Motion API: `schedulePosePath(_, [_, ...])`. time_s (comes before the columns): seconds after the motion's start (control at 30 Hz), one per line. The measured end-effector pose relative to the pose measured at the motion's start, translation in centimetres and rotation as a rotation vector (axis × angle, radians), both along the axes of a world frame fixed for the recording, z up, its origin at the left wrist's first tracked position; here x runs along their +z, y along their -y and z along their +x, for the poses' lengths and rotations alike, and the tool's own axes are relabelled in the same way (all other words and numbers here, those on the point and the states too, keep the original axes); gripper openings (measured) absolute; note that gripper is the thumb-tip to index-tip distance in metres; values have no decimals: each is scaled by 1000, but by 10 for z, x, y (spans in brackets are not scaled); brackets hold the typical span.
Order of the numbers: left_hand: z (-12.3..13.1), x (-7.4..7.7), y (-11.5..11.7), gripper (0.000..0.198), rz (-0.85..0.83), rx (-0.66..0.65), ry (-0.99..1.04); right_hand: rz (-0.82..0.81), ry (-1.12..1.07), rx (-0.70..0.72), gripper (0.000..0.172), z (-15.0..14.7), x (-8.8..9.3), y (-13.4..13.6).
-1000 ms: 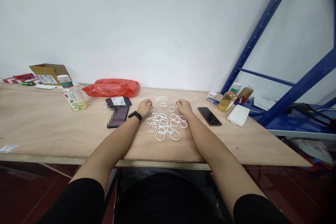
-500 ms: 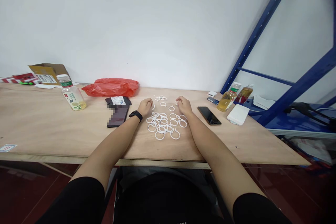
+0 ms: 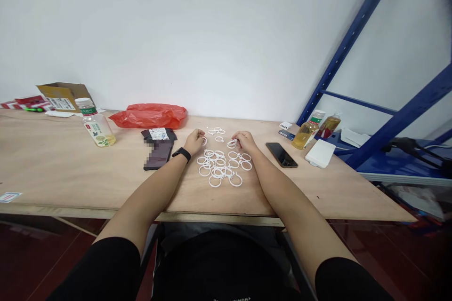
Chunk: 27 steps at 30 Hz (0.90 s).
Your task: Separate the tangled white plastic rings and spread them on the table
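White plastic rings with small eyelets, like curtain rings, lie on the wooden table. My left hand (image 3: 194,141), with a black watch (image 3: 182,153) at the wrist, is closed at the left of them; a white ring (image 3: 205,141) shows at its fingertips. On the other side, my right hand (image 3: 246,141) pinches at a white ring (image 3: 231,144), its fingertips partly covering the ring's eyelet. Between my forearms spreads an overlapping cluster of several rings (image 3: 219,162). Beyond my hands lie a single ring (image 3: 219,139) and a small group of rings (image 3: 217,130).
To the left are a dark phone-shaped item (image 3: 160,155), a red plastic bag (image 3: 148,116), a bottle (image 3: 97,124) and a cardboard box (image 3: 67,96). A phone (image 3: 281,155), white case (image 3: 320,153) and yellow drink bottle (image 3: 306,131) are at right, near a blue metal frame (image 3: 348,42).
My right hand has shifted slightly left, and its fingers have come onto the ring that lay apart in front of it. My left hand has moved slightly left and away from me.
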<state>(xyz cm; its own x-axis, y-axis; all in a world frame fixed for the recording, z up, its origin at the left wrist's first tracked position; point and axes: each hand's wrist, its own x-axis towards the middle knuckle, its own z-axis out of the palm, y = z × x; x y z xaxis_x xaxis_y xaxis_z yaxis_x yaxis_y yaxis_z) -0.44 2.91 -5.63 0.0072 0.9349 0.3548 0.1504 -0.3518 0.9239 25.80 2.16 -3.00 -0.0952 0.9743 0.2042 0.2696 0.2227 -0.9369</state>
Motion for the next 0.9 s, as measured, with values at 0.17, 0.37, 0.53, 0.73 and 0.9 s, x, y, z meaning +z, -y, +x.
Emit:
schedulePosePath(0.17, [0,4,0,28,-32,37,45,19,97,7,25,0,2,1])
schedulePosePath(0.37, [2,12,6,28,-123,31,106,179,465,-215,32,12,-5,-4])
schedulePosePath(0.53, [-1,16,6,27,-142,99,194,142,762,-74,37,10,-9,-6])
schedulePosePath(0.73, [-3,16,6,23,-197,143,259,131,737,-107,31,12,-14,-9])
schedulePosePath(0.9, [-3,13,5,21,-160,128,120,119,669,-145,24,14,-16,-11])
